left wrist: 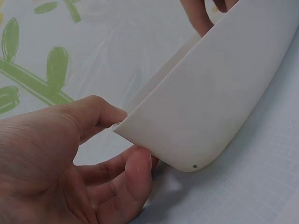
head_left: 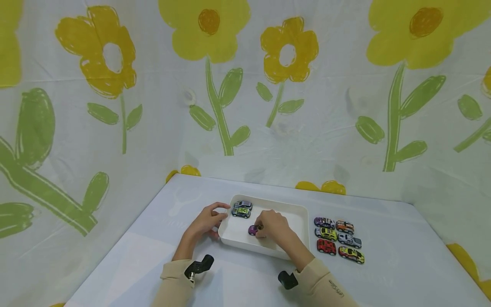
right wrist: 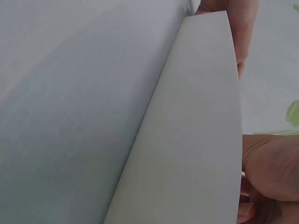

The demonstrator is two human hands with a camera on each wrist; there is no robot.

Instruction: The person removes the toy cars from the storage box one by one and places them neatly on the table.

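Note:
A shallow white tray (head_left: 264, 250) lies on the table. My left hand (head_left: 207, 220) grips its left end; in the left wrist view a finger rests at the rim (left wrist: 122, 125) and other curled fingers lie against the outer wall. Inside the tray, my right hand (head_left: 273, 227) pinches a small purple toy car (head_left: 252, 230), partly covered by the fingers. A silver-blue toy car (head_left: 243, 204) and a green one (head_left: 241, 212) sit side by side in the tray's far left corner. From the right wrist, the tray's wall (right wrist: 187, 116) hides part of the right hand (right wrist: 275, 172).
Right of the tray stand two columns of toy cars: purple (head_left: 324, 222), yellow (head_left: 326, 233) and red (head_left: 326, 247), then orange (head_left: 345, 226), silver (head_left: 349, 241) and yellow-red (head_left: 351, 254). A flower-printed cloth (head_left: 330, 140) encloses the table (head_left: 399, 256) behind and at the sides.

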